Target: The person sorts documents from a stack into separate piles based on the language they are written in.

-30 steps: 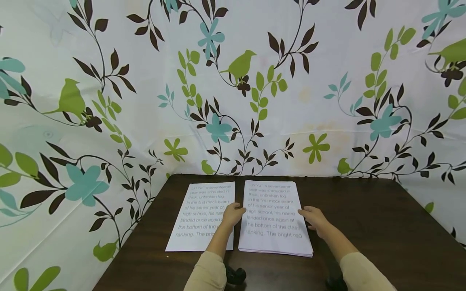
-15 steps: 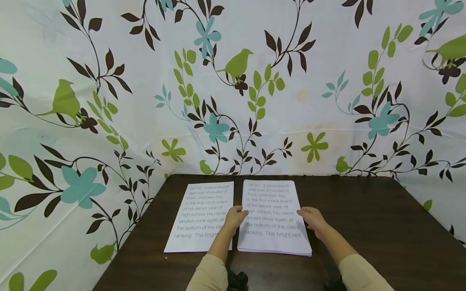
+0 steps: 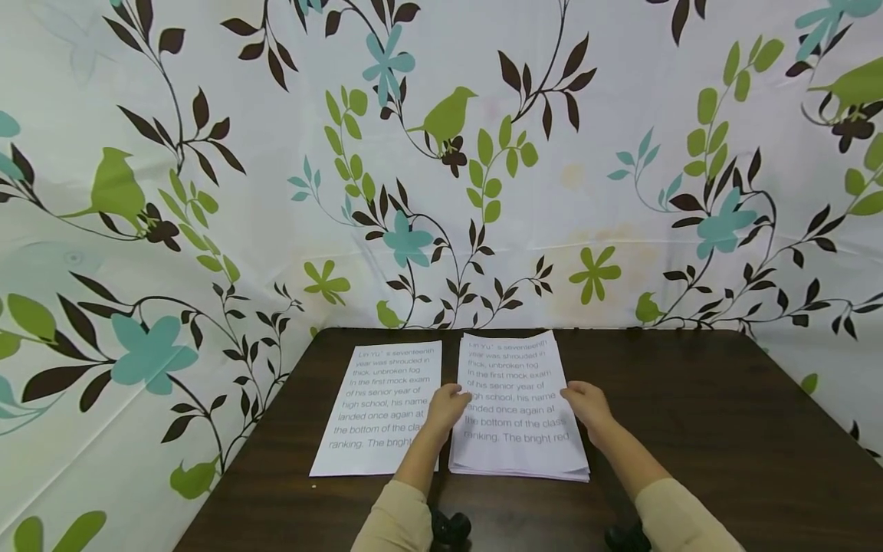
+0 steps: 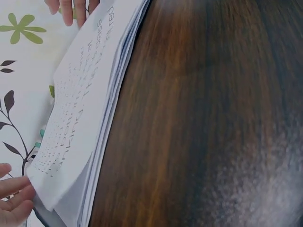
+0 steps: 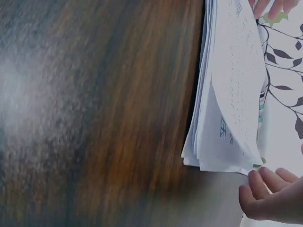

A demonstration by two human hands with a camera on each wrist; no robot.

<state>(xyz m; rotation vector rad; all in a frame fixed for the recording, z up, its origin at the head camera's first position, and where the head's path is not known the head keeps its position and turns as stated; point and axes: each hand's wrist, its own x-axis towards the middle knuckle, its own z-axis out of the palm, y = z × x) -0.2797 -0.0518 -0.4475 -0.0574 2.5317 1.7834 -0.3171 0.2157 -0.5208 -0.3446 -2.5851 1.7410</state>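
White sheet lifted slightly off a stack on the desk, long axis running away from the person, its heading end farthest; each grip is nearly closed, left hand and right hand pinching opposite side edges, forearms reaching forward, slanting inward

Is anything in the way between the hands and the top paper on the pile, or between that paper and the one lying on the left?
Nothing visible blocks them: the left hand and right hand hold the top paper by its side edges. But between that and the other paper, the left hand is in the way.
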